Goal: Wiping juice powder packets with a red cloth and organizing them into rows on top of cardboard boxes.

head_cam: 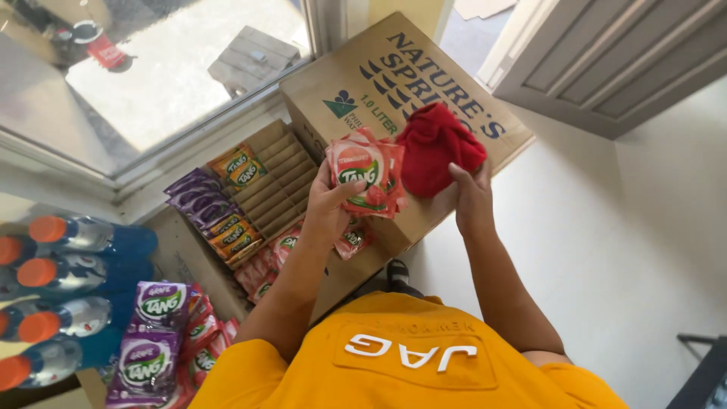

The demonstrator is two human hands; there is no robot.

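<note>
1. The left hand [327, 203] is clenched on a bunch of red sachets [366, 175], thumb across the front, fingers behind, holding them upright over the edge of the big carton [356, 72].
2. The right hand [471, 198] rests against the lower edge of a red cloth [438, 144] lying on the carton top; the fingers curl at the cloth's underside, but I cannot tell whether they actually grasp it or only touch it.
3. The sachets sit just left of the cloth, nearly touching it, and above the slotted tray [276, 182].
4. That tray holds orange sachets [237, 166] at its far end, purple ones [198, 198] beside them, and more red ones [284, 246] near the wrist; several slots look bare.
5. To handle the bunch well, I judge the thumb should keep pressing flat on the front pack so the slippery packs do not fan out or slide.
6. Keeping the bunch squared at its lower edge would help it enter a narrow slot cleanly.
7. Bottles with orange caps [45, 261] and loose purple packs [155, 333] lie at the left, well apart from both hands.
</note>
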